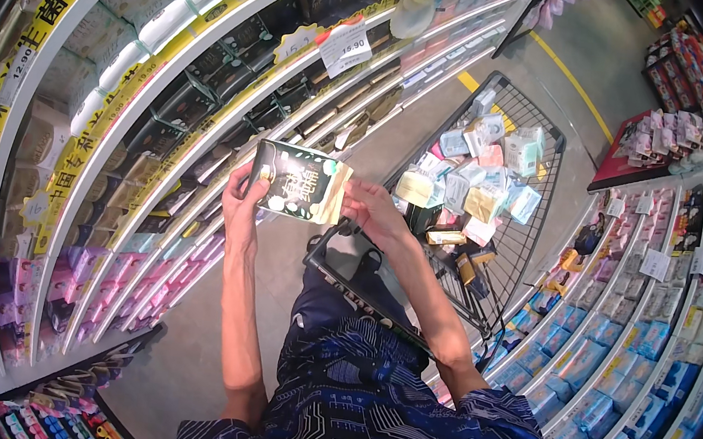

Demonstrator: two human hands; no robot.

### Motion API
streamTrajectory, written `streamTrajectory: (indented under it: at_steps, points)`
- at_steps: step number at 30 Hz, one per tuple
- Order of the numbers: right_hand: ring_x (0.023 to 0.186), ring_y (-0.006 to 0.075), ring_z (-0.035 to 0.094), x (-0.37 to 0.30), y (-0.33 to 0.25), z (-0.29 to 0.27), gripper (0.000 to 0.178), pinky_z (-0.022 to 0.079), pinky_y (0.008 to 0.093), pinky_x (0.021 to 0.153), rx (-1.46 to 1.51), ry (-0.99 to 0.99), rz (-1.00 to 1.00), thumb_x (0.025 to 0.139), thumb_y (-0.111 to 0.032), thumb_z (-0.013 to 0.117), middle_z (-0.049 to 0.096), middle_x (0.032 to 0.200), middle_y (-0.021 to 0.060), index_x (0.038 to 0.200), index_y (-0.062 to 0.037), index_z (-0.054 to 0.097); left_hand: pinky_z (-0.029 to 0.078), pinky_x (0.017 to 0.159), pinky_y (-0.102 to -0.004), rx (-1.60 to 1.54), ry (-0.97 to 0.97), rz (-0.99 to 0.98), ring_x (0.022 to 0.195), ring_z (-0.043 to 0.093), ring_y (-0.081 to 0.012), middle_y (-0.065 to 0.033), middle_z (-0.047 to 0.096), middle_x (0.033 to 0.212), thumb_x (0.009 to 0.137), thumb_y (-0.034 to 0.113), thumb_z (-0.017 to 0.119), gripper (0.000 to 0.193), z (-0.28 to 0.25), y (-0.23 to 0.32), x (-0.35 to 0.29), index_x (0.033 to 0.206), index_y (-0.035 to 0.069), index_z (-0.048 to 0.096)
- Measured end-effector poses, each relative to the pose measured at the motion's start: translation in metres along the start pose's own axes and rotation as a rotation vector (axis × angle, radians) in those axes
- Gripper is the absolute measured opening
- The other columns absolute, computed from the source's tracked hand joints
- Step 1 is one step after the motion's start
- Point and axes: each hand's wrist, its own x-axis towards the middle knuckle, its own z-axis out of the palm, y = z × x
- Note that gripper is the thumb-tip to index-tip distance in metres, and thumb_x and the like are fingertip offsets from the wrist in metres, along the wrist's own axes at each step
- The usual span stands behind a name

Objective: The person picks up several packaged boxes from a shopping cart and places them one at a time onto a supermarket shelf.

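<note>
Shop shelves (167,86) are curving along both sides of a narrow aisle, the left run edged in yellow price strips and stacked with pale and dark packs above rows of pink ones, the right run (639,356) filled with blue and pink packets. A person in a dark blue patterned shirt (380,422) is standing between them, both bare forearms reaching up from the lower edge. Both hands are holding a dark pack (299,181) with pale flower markings and a cream end, raised at chest height over the aisle floor, just left of a wire cart (532,231). The left hand (243,194) is gripping the pack's left end, thumb on the front and fingers wrapped behind it. The right hand (374,209) is pinching the cream right end between thumb and curled fingers. The cart is sitting directly ahead of the person, its basket loaded with small packets (478,177) in pale blue, yellow, pink and white, and its dark handle (353,285) is lying close to the person's waist. Grey flooring with a yellow line (572,75) is stretching beyond the cart toward a red display stand (637,152) heaped with pink packets.
</note>
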Motion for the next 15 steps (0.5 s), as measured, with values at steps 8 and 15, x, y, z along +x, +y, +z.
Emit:
streamTrajectory:
  at_steps: [8, 15]
  points:
    - [0.084, 0.0112, 0.066, -0.008, -0.012, -0.004, 0.028, 0.054, 0.0210, 0.077, -0.164, 0.107, -0.010, 0.096, -0.022, 0.059, 0.069, 0.098, 0.0094, 0.109, 0.0027, 0.062, 0.045, 0.088, -0.0263, 0.063, -0.046, 0.023, 0.094, 0.060, -0.0136, -0.0083, 0.066, 0.108, 0.080, 0.015, 0.072, 0.048, 0.005, -0.004, 0.009, 0.123, 0.000, 0.056]
    - [0.079, 0.0110, 0.065, 0.002, -0.015, 0.001, 0.032, 0.053, 0.0219, 0.075, -0.281, 0.204, 0.045, 0.094, -0.026, 0.063, 0.068, 0.093, 0.0081, 0.110, 0.0015, 0.062, 0.046, 0.087, -0.0261, 0.054, -0.030, 0.056, 0.095, 0.061, -0.0135, -0.0080, 0.066, 0.109, 0.080, 0.012, 0.073, 0.047, 0.004, -0.001, 0.012, 0.123, -0.001, 0.059]
